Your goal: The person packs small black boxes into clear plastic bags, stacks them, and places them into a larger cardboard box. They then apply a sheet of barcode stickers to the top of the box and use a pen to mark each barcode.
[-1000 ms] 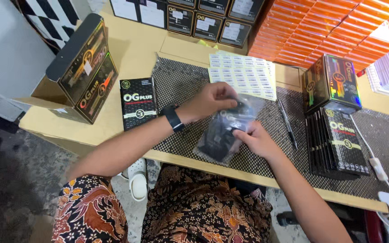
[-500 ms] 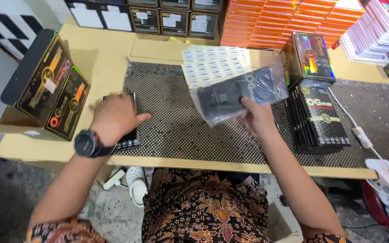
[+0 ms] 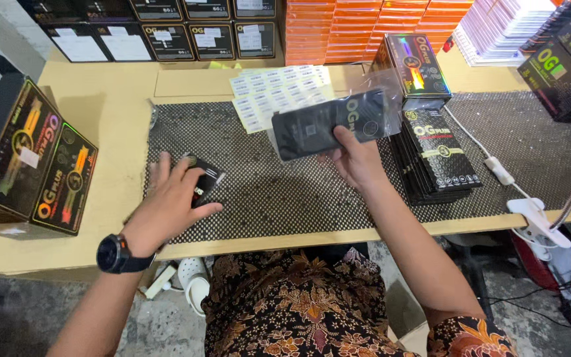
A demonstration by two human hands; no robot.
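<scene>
My right hand (image 3: 357, 158) holds up a flat black box in a clear plastic sleeve (image 3: 328, 124) above the dotted black mat (image 3: 285, 192). My left hand (image 3: 170, 201), with a dark watch on its wrist, lies fingers spread on a small black box (image 3: 205, 182) at the mat's left side. A sheet of white stickers (image 3: 273, 92) lies on the mat behind the sleeved box. To the right of my right hand lies a row of flat black boxes (image 3: 437, 155).
An open carton of black boxes (image 3: 28, 158) stands at the left on the wooden table (image 3: 100, 99). Black cartons (image 3: 186, 33) and stacked orange boxes (image 3: 358, 26) line the back. A white clamp with cable (image 3: 530, 221) grips the right front edge.
My left hand left the sleeved box and moved left onto the small black box. My right hand lifted the sleeved box up and to the right.
</scene>
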